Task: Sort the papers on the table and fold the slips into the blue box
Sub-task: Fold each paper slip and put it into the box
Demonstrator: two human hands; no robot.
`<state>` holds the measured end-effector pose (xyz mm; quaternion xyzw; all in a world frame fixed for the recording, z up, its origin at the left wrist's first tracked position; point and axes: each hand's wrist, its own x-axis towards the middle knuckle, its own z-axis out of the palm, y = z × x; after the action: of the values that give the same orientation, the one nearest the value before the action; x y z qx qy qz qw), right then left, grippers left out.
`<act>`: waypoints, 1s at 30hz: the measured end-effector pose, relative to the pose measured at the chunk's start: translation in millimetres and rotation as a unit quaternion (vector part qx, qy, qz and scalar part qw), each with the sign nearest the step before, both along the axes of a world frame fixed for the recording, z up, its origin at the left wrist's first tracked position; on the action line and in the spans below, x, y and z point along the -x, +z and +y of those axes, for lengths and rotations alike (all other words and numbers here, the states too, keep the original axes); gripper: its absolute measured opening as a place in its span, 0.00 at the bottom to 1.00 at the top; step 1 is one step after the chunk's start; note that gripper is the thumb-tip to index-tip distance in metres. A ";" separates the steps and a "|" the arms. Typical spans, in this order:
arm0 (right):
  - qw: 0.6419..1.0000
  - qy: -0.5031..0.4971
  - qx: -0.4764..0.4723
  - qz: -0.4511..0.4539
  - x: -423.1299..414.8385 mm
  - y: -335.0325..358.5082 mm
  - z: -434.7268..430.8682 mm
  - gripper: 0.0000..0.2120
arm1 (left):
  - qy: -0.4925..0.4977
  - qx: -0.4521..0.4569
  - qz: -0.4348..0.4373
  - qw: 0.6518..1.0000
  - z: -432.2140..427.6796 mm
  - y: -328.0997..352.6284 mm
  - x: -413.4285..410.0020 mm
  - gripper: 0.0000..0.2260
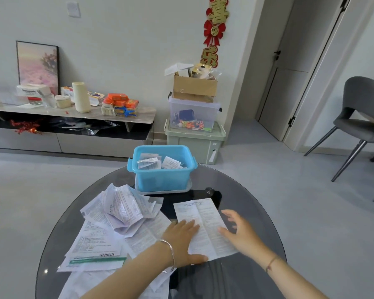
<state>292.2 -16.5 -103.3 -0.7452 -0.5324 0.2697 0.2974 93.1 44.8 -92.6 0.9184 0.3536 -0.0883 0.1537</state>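
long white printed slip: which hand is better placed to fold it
Probably the right hand: open beside the long white printed slip, at its right edge; the left hand lies flat on it.

Print on the slip (203,214) is unreadable; the paper pile (95,240) is cut off below.

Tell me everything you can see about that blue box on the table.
The blue box is a translucent light-blue plastic tub, rectangular with rounded corners and a clip handle on each short side. It stands upright, open-topped, at the far edge of the round glass table, resting on what looks like a clear lid. Several folded printed slips lie inside.
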 end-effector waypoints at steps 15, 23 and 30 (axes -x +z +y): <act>0.946 -0.118 -0.015 0.300 -5.0 20.9 -14.6 0.08 | 0.159 0.194 -0.322 0.913 -9.2 -6.5 -4.2 0.40; 0.938 -0.047 -0.144 0.312 -4.6 51.5 -48.7 0.07 | 0.151 0.261 -0.432 0.850 -3.5 39.3 -2.1 0.06; 0.966 0.041 -0.243 -0.076 -20.9 35.9 -72.5 0.17 | -0.007 -0.031 -0.383 0.923 0.7 32.3 3.2 0.15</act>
<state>313.1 -88.9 -67.4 -0.6464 -0.6330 0.0865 0.4171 89.9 45.5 -60.3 0.8888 0.2640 0.2804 0.2485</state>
